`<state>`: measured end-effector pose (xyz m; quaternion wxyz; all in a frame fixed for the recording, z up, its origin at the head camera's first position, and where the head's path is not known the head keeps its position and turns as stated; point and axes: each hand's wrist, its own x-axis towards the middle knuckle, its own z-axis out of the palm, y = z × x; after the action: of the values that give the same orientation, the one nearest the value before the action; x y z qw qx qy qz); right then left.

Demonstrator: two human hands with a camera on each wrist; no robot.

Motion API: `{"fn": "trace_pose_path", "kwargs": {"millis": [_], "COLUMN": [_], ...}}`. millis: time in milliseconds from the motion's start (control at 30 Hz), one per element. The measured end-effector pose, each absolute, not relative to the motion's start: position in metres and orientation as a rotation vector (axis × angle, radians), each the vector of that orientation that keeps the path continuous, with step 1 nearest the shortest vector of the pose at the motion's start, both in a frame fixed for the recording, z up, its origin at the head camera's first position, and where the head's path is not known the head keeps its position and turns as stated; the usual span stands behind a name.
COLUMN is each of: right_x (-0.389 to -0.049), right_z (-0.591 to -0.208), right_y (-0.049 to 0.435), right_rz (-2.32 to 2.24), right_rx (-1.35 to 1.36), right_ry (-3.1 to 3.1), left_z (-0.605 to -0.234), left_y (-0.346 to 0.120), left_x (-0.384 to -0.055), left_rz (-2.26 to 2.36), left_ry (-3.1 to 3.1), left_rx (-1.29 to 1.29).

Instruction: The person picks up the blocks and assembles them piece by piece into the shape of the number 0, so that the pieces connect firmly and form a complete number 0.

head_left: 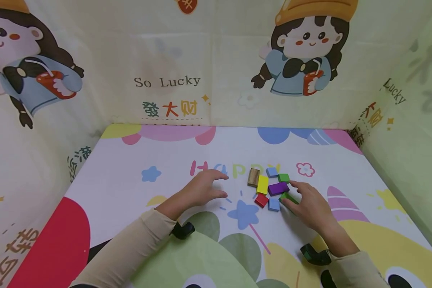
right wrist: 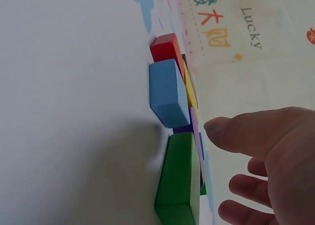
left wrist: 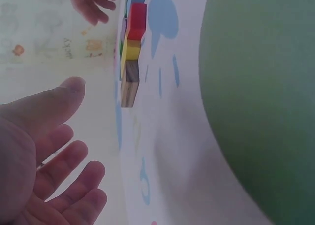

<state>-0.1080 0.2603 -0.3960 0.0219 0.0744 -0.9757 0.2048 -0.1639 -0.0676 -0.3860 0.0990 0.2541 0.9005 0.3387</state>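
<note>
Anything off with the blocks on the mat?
Nothing spilled or damaged. The blocks lie flat in a loose cluster; the purple block sits slightly askew. One plain wooden block stands out among the painted ones. The right hand is at the green block.

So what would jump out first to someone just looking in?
A tight cluster of coloured blocks right of centre on the bright cartoon mat: wood, yellow, purple, red, blue, green. The right hand lies at the green block on the cluster's near right edge; the left hand hovers open to its left.
</note>
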Motion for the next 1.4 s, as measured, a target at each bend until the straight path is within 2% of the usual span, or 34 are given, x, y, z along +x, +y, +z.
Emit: {"fn": "trace_pose_path", "kwargs": {"millis": [267, 1133, 1400], "right_x": [-0.108, -0.106, -0.107], "right_z": [-0.402, -0.404, -0.404], "right_y": [0.266, 0.264, 0.265], "right_rz": [0.639, 0.676, 0.681], "right_rx": [0.221, 0.143, 0.145], "right_ry": [-3.028, -3.123, -3.134], "left_z": [-0.386, -0.386, -0.388], "left_y": [-0.057, -0.003, 0.008], "left_x": [-0.166, -0.162, -0.16], "left_rz": [0.983, 0.844, 0.813], "left_ry": [2.634, 2.559, 2.55], "left_rx": [0.822, 0.757, 0.847]}}
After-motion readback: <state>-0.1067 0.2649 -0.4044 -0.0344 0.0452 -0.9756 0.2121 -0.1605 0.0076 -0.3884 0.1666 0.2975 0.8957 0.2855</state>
